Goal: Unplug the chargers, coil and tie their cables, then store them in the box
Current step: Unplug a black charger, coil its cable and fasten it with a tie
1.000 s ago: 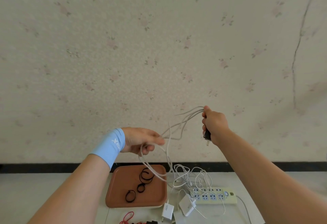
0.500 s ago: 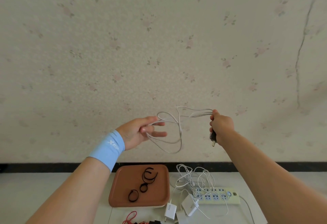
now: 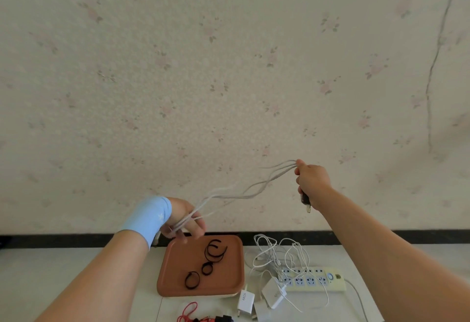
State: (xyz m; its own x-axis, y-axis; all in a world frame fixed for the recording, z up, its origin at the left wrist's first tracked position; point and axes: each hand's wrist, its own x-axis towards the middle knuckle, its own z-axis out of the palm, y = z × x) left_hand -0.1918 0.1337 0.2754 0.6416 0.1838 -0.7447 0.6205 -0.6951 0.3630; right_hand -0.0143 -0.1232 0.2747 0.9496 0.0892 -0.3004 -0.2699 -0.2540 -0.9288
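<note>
While I've got the grey cable [image 3: 244, 194] strung in loose strands between both hands up in the air, the big risk is losing the loops. My right hand [image 3: 312, 181] is pinched on one end of the strands, with the dark plug [image 3: 305, 199] tucked in the same fist and its prongs poking out below. My left hand [image 3: 187, 221] has its fingers curled round the other end, low over the far rim of the brown tray [image 3: 175, 281].

The strands look uneven, so any slack could drop one out and the coil turns to spaghetti. A drooping loop could also snag the black ties [image 3: 215, 249] on the tray or the white cable pile [image 3: 277, 253] by the power strip [image 3: 312, 279].

Room-wise there's lots of open air in front of the wall, but the table [image 3: 63, 263] is crowded on the right, so I'd coil up high.
</note>
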